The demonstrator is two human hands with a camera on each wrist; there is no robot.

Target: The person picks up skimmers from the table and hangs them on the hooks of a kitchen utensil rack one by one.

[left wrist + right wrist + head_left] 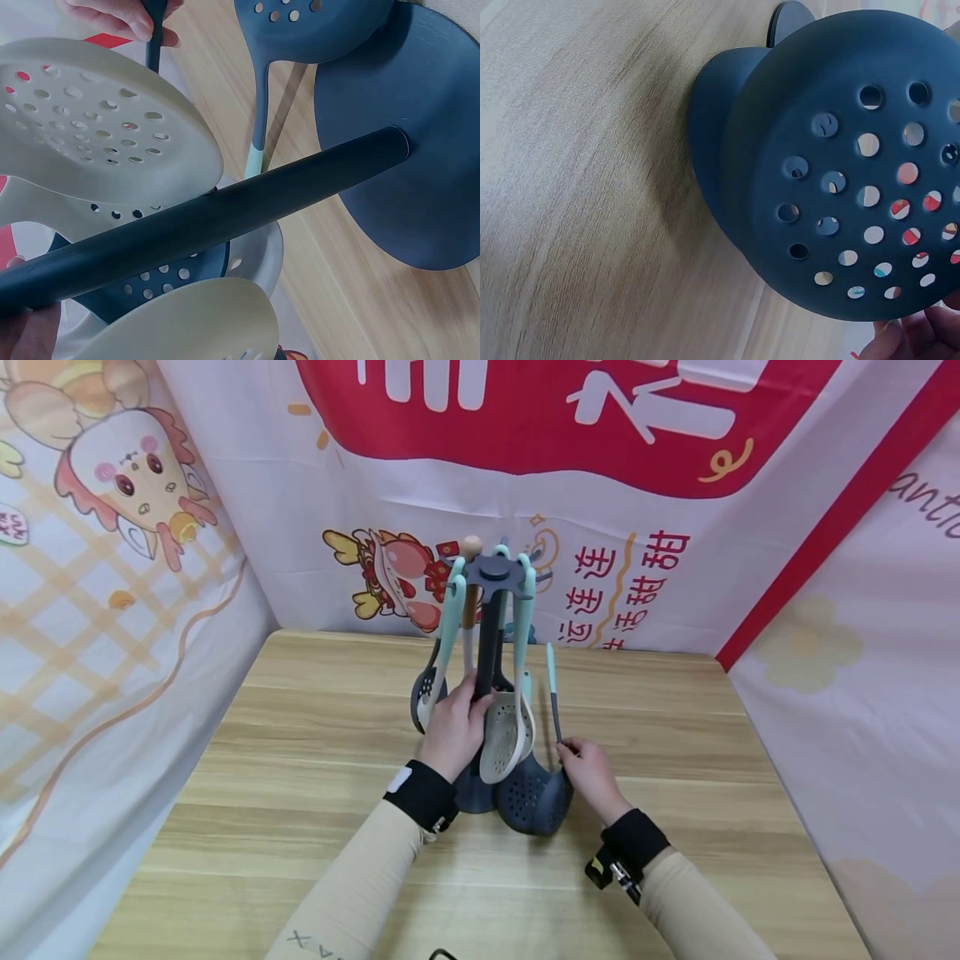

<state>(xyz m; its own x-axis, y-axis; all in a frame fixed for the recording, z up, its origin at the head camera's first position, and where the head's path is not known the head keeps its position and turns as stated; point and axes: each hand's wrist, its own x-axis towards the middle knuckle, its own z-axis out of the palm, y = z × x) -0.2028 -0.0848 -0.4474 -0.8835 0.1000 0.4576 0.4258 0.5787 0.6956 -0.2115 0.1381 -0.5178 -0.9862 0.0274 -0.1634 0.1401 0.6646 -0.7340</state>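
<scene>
My left hand (453, 727) grips the dark pole (202, 225) of a utensil stand, whose round base (474, 793) is on the table. Several utensils with mint handles hang from its top (495, 572), among them a cream slotted spoon (501, 743). To the right, my right hand (591, 781) pinches the dark shaft (556, 718) of a slotted skimmer (855, 180), its mint handle pointing up and its bowl down. A second dark slotted skimmer (315, 26) lies on the table beside the base, partly behind the held one in the right wrist view.
The wooden table (675, 727) runs back to a printed cloth wall (480, 493). More printed cloth hangs on both sides. A utensil with a wooden handle (471, 547) hangs at the back of the stand.
</scene>
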